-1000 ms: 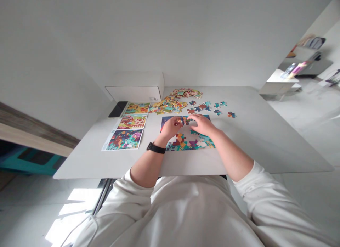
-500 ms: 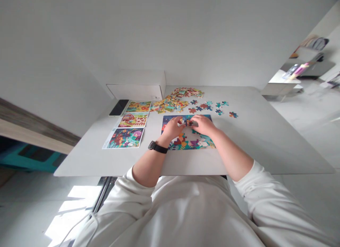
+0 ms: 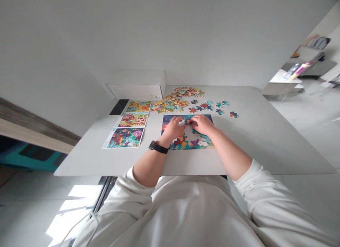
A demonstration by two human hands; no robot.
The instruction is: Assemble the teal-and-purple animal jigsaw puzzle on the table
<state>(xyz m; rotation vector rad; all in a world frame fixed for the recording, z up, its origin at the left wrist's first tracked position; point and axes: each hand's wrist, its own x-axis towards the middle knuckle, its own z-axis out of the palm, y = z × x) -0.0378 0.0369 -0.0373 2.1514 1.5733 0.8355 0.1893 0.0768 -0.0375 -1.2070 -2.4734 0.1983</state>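
Note:
A partly assembled jigsaw puzzle lies in front of me, dark blue along its far edge, with a white rabbit and leaves on the near side. Bare table shows through a gap in its middle. Over the far part, both hands meet at a small dark puzzle piece. My right hand pinches it from the right, fingers closed. My left hand, below a black wristwatch, has curled thumb and fingers at its left side. The fingers hide part of the piece and the puzzle around it.
Loose blue and brown pieces lie beyond the puzzle, with one stray piece at right. Yellow and pink pieces are heaped farther back. Picture cards, a phone and a white box stand left.
Both hands stay at almost the same spot over the far part of the puzzle. The fingers shift very slightly around the small piece.

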